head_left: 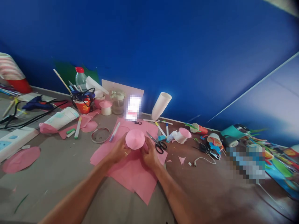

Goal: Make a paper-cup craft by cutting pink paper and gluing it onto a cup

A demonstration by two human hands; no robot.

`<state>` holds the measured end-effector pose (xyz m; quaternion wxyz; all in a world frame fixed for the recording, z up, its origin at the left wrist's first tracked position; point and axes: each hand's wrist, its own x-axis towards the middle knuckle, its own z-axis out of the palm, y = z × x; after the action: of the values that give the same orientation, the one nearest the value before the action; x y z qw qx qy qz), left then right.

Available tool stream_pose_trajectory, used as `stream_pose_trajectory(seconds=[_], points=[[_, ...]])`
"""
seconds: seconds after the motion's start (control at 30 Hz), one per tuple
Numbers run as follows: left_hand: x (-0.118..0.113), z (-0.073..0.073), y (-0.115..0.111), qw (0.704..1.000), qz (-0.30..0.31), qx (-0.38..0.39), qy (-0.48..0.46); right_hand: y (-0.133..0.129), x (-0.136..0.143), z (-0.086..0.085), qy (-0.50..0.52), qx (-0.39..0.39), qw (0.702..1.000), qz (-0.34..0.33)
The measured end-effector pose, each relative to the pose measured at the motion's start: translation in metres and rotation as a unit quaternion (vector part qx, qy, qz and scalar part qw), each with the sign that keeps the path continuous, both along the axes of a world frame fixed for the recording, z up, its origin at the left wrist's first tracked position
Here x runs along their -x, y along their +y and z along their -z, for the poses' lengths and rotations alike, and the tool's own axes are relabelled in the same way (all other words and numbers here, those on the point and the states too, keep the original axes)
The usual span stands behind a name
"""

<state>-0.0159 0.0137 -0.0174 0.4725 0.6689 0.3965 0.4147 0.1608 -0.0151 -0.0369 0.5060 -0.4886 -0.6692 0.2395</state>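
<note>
Pink paper cone [135, 139]: we have it raised over pink sheets [140, 182] spread on the tabletop [67, 165]. Around it the space is crowded. Black-handled scissors [156, 142] lie just beside our right hand [150, 154], the nearest thing in its way, and a purple-and-white marker [114, 132] lies beyond our left hand [120, 151]. Farther left we see a round ring [92, 138], a paint-smeared cup [61, 119] on its side and a power strip [16, 141]. Behind the sheets stand a glass jar [118, 105] and a leaning stack of white cups [161, 105]; to the right, a teal bottle [233, 132] lies by the blue wall [149, 49].

The cone sits between our two hands, its point toward us, the left hand clamped on its left edge and the right hand clamped on its lower right. We cannot tell what the fingertips do underneath.

Counting, we find one cone in our grasp, one purple-and-white marker, one glass jar, one teal bottle and two white cups with pink tops: one near the jar [106, 109], one tilted beyond the scissors [181, 137].
</note>
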Motion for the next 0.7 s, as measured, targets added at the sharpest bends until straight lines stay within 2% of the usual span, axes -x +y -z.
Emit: stream_pose_trajectory(seconds=[0.13, 0.23, 0.33, 0.47, 0.53, 0.7], points=[[0.001, -0.001, -0.001, 1.0, 0.012, -0.007, 0.011, 0.003, -0.002, -0.005, 0.124, 0.041, 0.991, 0.014], [0.001, 0.004, -0.001, 0.999, 0.012, -0.024, 0.037, 0.007, -0.006, -0.01, 0.28, 0.088, 0.956, 0.025], [0.001, 0.008, -0.001, 0.995, 0.0, -0.065, 0.082, 0.008, -0.008, -0.016, 0.376, 0.127, 0.918, -0.011], [0.001, 0.007, -0.003, 0.982, 0.041, -0.137, 0.123, 0.006, -0.008, -0.02, 0.388, 0.165, 0.906, -0.04], [0.0, 0.004, -0.005, 0.98, 0.055, -0.141, 0.129, 0.006, -0.007, -0.02, 0.392, 0.18, 0.901, -0.041], [-0.001, -0.009, -0.009, 0.996, 0.015, -0.03, 0.088, 0.009, -0.007, -0.015, 0.437, 0.171, 0.883, -0.022]])
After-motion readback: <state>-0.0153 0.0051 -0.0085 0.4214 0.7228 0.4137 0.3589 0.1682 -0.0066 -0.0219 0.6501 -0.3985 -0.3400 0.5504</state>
